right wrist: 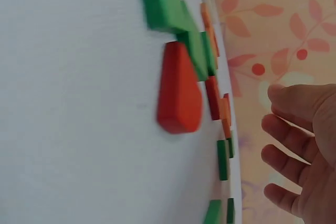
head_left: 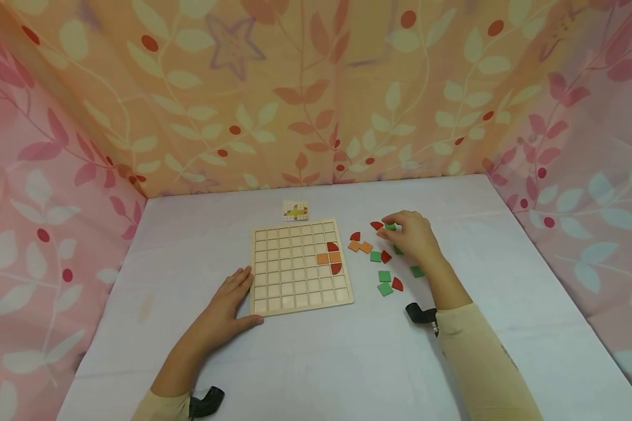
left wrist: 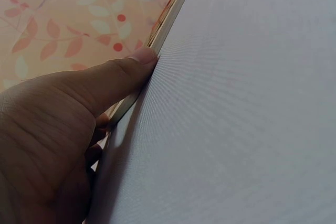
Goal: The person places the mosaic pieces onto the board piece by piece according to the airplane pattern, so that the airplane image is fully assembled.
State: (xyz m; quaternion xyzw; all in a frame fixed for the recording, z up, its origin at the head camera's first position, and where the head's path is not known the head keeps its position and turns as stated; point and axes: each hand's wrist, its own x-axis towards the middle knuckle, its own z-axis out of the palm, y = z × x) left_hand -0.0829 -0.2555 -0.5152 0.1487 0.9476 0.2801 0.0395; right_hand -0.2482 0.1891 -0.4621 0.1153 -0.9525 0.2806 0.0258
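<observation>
A square wooden grid board (head_left: 289, 269) lies flat on the table. Two orange squares (head_left: 322, 258) and two red quarter-circle pieces (head_left: 332, 247) sit in cells near its right side. My left hand (head_left: 218, 313) rests at the board's near-left corner, fingers along the left edge and thumb (left wrist: 123, 77) against the near edge. To the right of the board, my right hand (head_left: 413, 237) hovers over loose pieces, thumb and fingertips apart near a green piece (head_left: 390, 227). In the right wrist view its fingers (right wrist: 286, 129) are loosely bent, with nothing visible between them.
Loose green squares (head_left: 384, 276), orange squares (head_left: 366, 247) and red quarter-circles (head_left: 397, 284) are scattered right of the board. A small pattern card (head_left: 295, 211) lies beyond the far edge. Patterned cloth (head_left: 316, 93) stands behind and at both sides of the white-covered table (head_left: 316, 362).
</observation>
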